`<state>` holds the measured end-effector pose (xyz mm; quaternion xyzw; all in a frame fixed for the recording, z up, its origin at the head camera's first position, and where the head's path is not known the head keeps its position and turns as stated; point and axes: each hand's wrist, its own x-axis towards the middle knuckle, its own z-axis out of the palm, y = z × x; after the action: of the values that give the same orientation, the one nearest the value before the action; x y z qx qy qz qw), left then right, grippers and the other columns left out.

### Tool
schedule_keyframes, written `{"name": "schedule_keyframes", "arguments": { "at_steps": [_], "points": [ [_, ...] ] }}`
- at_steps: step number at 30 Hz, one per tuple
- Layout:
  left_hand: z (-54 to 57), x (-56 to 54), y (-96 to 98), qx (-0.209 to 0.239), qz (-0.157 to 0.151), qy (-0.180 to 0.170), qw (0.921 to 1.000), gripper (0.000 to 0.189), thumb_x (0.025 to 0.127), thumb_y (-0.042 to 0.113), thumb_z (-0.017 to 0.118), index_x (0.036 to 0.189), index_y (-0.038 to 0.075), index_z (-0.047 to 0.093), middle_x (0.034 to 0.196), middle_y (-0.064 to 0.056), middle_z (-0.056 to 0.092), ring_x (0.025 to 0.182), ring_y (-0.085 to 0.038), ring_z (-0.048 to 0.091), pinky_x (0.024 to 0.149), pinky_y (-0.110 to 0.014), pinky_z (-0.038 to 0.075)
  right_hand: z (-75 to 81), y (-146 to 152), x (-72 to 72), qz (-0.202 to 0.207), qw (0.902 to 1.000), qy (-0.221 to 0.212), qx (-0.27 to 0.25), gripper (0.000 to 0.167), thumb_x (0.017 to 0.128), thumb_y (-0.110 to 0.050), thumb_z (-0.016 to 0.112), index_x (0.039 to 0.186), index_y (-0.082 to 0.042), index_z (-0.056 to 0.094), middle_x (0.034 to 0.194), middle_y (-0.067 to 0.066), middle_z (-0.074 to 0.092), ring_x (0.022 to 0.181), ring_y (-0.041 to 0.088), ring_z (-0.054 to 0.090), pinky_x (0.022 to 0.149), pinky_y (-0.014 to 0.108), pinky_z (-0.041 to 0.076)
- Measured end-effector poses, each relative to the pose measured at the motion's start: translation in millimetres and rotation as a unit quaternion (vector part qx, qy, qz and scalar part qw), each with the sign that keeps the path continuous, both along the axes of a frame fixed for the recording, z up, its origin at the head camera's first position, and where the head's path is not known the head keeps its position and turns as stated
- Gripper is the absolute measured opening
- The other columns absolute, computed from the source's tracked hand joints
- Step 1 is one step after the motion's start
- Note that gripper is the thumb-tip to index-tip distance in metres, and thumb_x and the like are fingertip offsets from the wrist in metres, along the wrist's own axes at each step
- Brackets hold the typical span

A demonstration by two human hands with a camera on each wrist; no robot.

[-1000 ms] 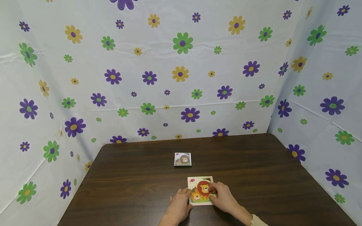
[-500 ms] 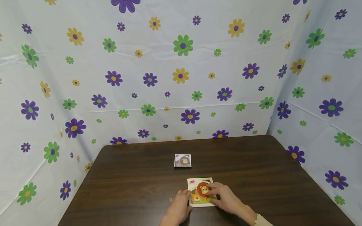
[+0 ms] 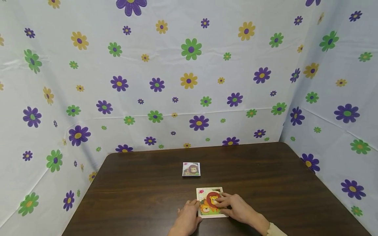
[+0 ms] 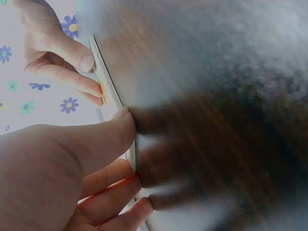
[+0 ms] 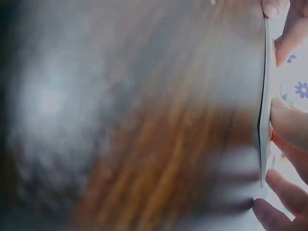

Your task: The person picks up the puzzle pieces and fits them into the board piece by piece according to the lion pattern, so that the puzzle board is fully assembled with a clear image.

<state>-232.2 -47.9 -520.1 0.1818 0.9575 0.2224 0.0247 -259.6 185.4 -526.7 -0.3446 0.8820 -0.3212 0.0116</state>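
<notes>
A square wooden jigsaw puzzle (image 3: pixel 209 207) with a lion picture lies flat near the table's front. My left hand (image 3: pixel 187 218) grips its left side, the thumb at the near left corner and the fingers along the edge. From the left wrist, the thumb and fingers of that left hand (image 4: pixel 96 159) show against the thin board edge. My right hand (image 3: pixel 238 209) reaches over the puzzle's right side, its fingers extended and fingertips touching the picture by the lion's face. Seen at the right wrist, this right hand (image 5: pixel 291 125) has its thumb low at the board.
A small card (image 3: pixel 191 169) with the same lion picture lies farther back on the dark wood table (image 3: pixel 133 193). A white cloth (image 3: pixel 165 65) printed with flowers hangs behind the table and along both sides.
My right hand's fingers have loosened from a closer pinch at the puzzle's right side and spread out over the picture. The left hand stays at the left edge. The head view has shifted slightly.
</notes>
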Motion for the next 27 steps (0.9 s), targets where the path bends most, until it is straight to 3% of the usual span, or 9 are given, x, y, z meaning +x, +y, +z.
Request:
{"name": "schedule_keyframes", "arguments": {
  "at_steps": [7,21,27],
  "points": [
    [0.9,0.0,-0.7,0.002,-0.001,0.001,1.0,0.047,0.077,0.015,0.078,0.119,0.002,0.063,0.121,-0.013,0.061,0.112,-0.033,0.054,0.074,-0.069,0.043,1.4,-0.1,-0.6,0.002,0.9999,0.0,0.012,0.024,0.084,-0.014,0.071,0.107,-0.01,0.074,0.116,0.013,0.067,0.115,0.048,0.053,0.087,0.055,0.047],
    [1.9,-0.2,-4.4,0.003,0.002,-0.004,1.0,0.046,0.077,0.015,0.078,0.118,0.001,0.064,0.121,-0.014,0.061,0.112,-0.034,0.054,0.074,-0.07,0.043,0.0,-6.2,-1.4,0.013,0.9964,0.057,0.061,0.024,0.083,-0.013,0.072,0.107,-0.012,0.075,0.115,0.01,0.068,0.11,0.046,0.058,0.084,0.053,0.05],
    [-1.9,-0.3,-4.6,0.011,0.004,-0.02,0.9997,0.047,0.076,0.015,0.079,0.119,0.002,0.063,0.121,-0.014,0.061,0.113,-0.034,0.053,0.075,-0.072,0.041,-4.0,-4.7,-0.9,0.018,0.9974,0.048,0.05,0.023,0.086,-0.015,0.07,0.108,-0.013,0.074,0.116,0.009,0.068,0.111,0.046,0.057,0.085,0.055,0.049]
  ]
}}
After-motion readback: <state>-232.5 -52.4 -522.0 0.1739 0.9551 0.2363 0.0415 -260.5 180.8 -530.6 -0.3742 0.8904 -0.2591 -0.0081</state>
